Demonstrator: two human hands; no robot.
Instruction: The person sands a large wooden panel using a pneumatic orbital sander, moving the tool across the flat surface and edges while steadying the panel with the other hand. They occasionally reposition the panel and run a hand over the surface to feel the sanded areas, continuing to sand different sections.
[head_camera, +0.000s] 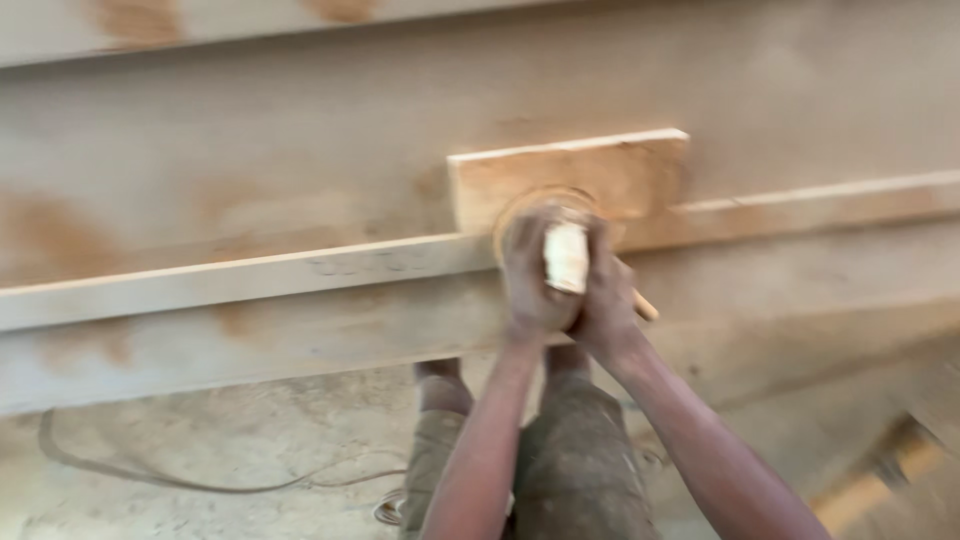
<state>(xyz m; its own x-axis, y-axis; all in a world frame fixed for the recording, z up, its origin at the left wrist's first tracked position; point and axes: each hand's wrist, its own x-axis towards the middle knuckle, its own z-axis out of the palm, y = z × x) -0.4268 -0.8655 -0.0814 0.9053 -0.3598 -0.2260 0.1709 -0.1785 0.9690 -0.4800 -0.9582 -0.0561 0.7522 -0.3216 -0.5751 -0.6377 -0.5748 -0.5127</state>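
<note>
Wood surfaces fill the upper scene: a long pale plank runs left to right with its thin edge facing up, and wider boards lie beyond it on the far side. A short flat wooden block sits just behind the plank's edge, right of centre. Open room lies to the left and right along the plank; the near side drops to a dusty floor.

Both hands meet at the plank edge, just in front of the block. The left hand and right hand are wrapped closely together around a small pale wooden piece, fingers curled tight on it. A round, tan-coloured disc shape shows behind the hands against the block; motion blur leaves its nature unclear. A thin stick-like end projects from the right hand.

Below, the person's legs in dusty trousers stand on the floor. A thin dark cable trails across the floor at left.
</note>
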